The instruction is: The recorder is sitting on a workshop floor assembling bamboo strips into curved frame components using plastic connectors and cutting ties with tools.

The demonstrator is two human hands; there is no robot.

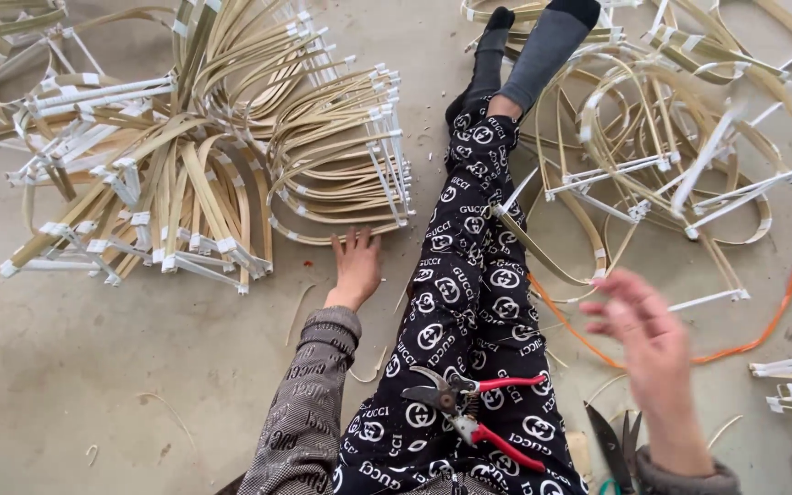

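Two hands bare: left hand [357, 268] spread flat beside the frame stack [341, 165], right hand [654, 353] open (blurred). Likely light, springy strips; best gripped at taped white corners.

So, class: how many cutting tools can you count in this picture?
2. Red-handled pruning shears lie on the person's lap. Dark scissors lie on the floor beside the right hand, partly cut off by the picture's edge. Others may be hidden.

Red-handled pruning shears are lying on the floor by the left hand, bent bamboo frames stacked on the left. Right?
Not quite. The head view shows the red-handled pruning shears resting on the person's lap, not on the floor. The left hand does lie by the stacked bent bamboo frames.
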